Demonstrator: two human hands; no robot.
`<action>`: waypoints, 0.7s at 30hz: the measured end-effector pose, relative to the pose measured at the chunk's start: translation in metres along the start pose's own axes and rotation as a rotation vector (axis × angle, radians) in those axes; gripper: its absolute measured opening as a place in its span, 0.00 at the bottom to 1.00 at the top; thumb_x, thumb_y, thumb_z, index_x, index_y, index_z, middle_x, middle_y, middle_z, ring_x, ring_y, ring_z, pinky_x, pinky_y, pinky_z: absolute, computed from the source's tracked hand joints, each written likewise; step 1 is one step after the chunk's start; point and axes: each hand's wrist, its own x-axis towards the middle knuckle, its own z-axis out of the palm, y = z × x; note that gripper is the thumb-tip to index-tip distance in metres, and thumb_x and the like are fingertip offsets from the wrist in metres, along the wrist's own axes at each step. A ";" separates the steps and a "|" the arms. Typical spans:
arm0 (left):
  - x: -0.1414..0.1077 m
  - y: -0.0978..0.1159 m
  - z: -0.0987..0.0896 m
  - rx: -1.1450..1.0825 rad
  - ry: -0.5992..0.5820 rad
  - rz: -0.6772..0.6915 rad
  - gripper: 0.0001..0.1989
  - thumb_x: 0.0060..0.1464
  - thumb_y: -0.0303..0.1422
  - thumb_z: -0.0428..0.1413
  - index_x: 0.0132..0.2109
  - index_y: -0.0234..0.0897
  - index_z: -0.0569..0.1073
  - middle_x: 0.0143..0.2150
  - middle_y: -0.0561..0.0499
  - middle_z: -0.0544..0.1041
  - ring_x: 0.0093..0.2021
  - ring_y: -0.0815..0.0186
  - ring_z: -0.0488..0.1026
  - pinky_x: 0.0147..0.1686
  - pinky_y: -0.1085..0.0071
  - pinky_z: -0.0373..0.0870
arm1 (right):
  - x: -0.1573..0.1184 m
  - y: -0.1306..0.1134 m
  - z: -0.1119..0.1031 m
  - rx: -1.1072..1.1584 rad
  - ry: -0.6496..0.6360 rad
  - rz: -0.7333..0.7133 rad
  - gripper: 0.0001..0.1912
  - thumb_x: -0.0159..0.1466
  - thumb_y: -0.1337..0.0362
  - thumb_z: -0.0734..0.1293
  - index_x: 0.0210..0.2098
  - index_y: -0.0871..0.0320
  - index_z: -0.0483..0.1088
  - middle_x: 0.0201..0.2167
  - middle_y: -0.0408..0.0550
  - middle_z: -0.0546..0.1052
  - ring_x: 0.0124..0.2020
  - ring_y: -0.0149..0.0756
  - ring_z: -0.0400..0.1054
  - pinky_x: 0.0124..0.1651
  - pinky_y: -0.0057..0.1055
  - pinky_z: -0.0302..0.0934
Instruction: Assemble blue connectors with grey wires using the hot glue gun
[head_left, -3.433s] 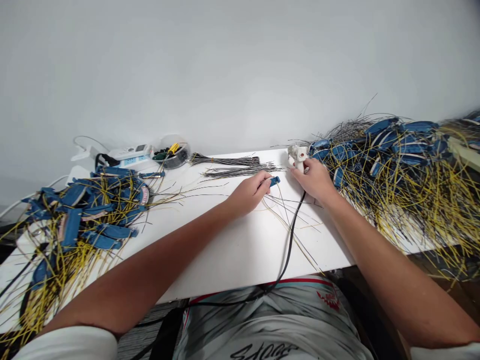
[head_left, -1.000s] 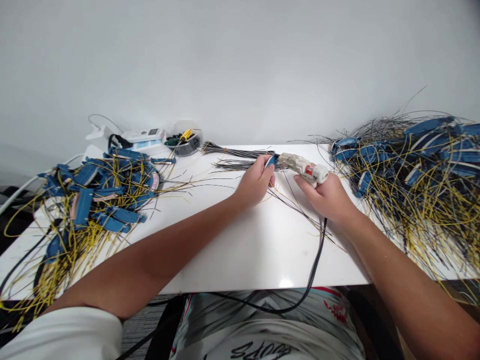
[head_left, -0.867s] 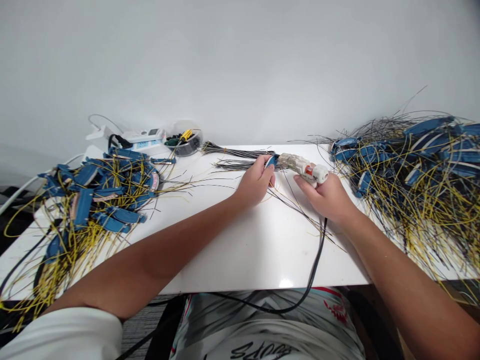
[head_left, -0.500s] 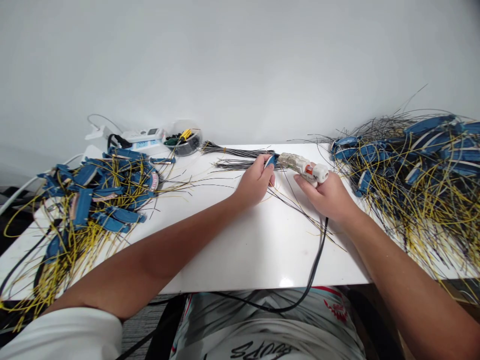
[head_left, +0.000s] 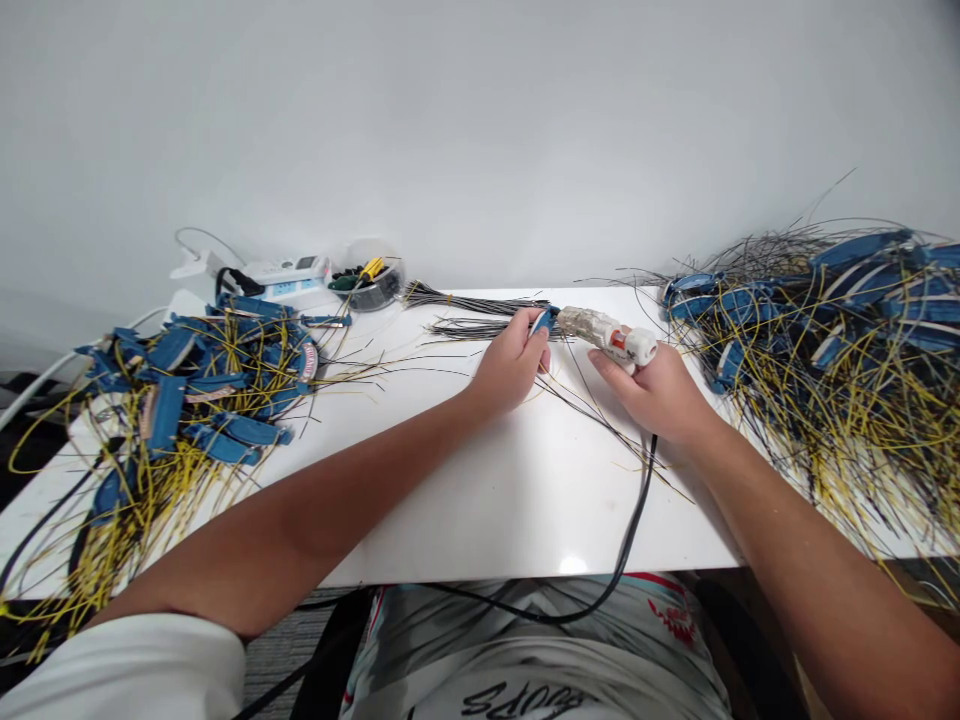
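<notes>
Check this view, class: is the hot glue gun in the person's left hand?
No, the hot glue gun is held in the right hand, while the left hand pinches a blue connector.

One camera, worn on the person's head, looks forward and down over the work. Near view: the glossy white table [head_left: 480, 520] crosses the frame's middle, its near edge low in the picture. The pale grey wall [head_left: 480, 120] fills the upper half, and the grey printed shirt [head_left: 525, 650] shows at the bottom edge. The left hand [head_left: 510, 365] and right hand [head_left: 652, 390] sit just above centre, close together.
</notes>
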 end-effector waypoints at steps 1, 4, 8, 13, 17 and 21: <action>0.000 0.000 0.000 -0.001 -0.001 -0.001 0.11 0.74 0.38 0.47 0.56 0.42 0.69 0.30 0.55 0.76 0.34 0.67 0.73 0.40 0.70 0.69 | 0.000 0.001 0.000 0.000 0.001 0.000 0.11 0.72 0.54 0.67 0.37 0.55 0.71 0.31 0.46 0.77 0.35 0.42 0.70 0.44 0.39 0.61; 0.000 -0.001 0.000 -0.008 -0.003 0.000 0.11 0.74 0.38 0.47 0.55 0.42 0.69 0.30 0.55 0.76 0.34 0.67 0.73 0.40 0.70 0.69 | 0.001 0.002 0.001 0.002 -0.002 -0.005 0.12 0.72 0.54 0.66 0.38 0.55 0.72 0.32 0.47 0.77 0.36 0.43 0.71 0.45 0.40 0.62; 0.000 -0.001 0.000 -0.021 0.000 0.003 0.11 0.74 0.39 0.48 0.55 0.41 0.69 0.30 0.55 0.76 0.33 0.67 0.73 0.40 0.71 0.69 | 0.001 0.004 0.001 0.011 -0.004 -0.010 0.13 0.72 0.53 0.66 0.42 0.56 0.75 0.36 0.49 0.81 0.39 0.46 0.73 0.47 0.41 0.63; 0.000 -0.002 0.001 -0.014 -0.002 0.010 0.11 0.74 0.38 0.47 0.55 0.41 0.69 0.31 0.55 0.76 0.34 0.67 0.73 0.40 0.71 0.69 | 0.000 0.004 0.001 0.006 -0.004 0.001 0.13 0.72 0.53 0.67 0.39 0.56 0.74 0.35 0.48 0.80 0.38 0.44 0.72 0.46 0.40 0.63; 0.000 -0.002 0.000 -0.017 0.001 0.015 0.10 0.74 0.38 0.47 0.55 0.41 0.69 0.30 0.55 0.75 0.34 0.67 0.73 0.40 0.70 0.69 | 0.000 0.002 0.000 -0.014 0.002 0.003 0.13 0.72 0.53 0.67 0.35 0.55 0.71 0.29 0.45 0.75 0.33 0.41 0.68 0.42 0.39 0.61; 0.000 -0.002 0.000 -0.016 0.004 0.018 0.11 0.74 0.39 0.48 0.55 0.41 0.69 0.30 0.55 0.75 0.34 0.66 0.73 0.40 0.70 0.69 | 0.000 0.002 -0.002 0.000 -0.003 0.005 0.12 0.72 0.54 0.67 0.37 0.54 0.73 0.30 0.45 0.76 0.34 0.41 0.69 0.43 0.39 0.62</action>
